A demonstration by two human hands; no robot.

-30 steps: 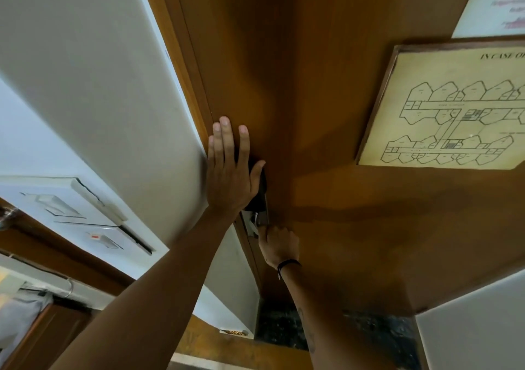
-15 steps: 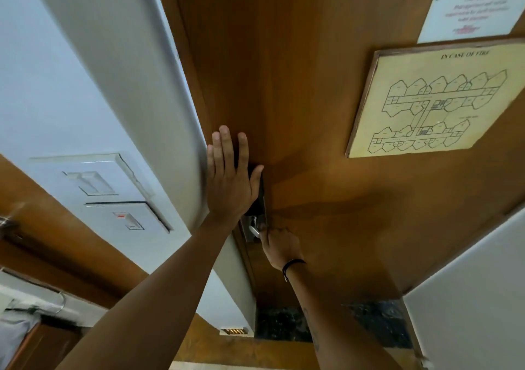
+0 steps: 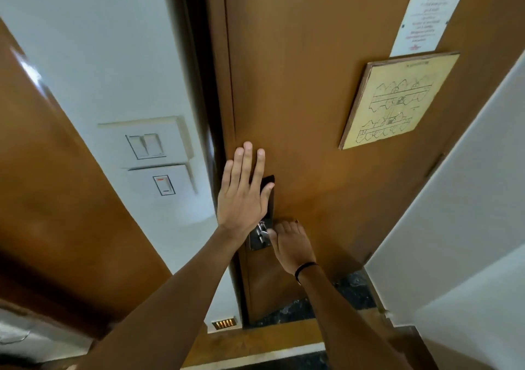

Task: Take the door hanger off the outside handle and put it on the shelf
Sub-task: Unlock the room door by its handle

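Observation:
The brown wooden door (image 3: 298,85) stands shut in front of me, seen from its inner side. My left hand (image 3: 243,196) lies flat against it with straight fingers, covering the upper part of the dark lock plate (image 3: 270,181) near the door's left edge. Just below, my right hand (image 3: 292,244) curls over the inside handle, which it hides; its thumb touches the metal latch (image 3: 262,234). A black band sits on that wrist. No door hanger shows anywhere, and the outside handle is out of sight behind the door.
Two white switch panels (image 3: 147,145) are on the wall left of the frame. A framed floor plan (image 3: 397,100) and a paper notice (image 3: 423,23) hang on the door. A white wall (image 3: 454,213) runs close on the right, and a brown wooden panel (image 3: 56,199) on the left.
My view has swung down and back, so more of the door and wall shows. Both hands stay at the lock; the right hand's fingers now lie further over the handle.

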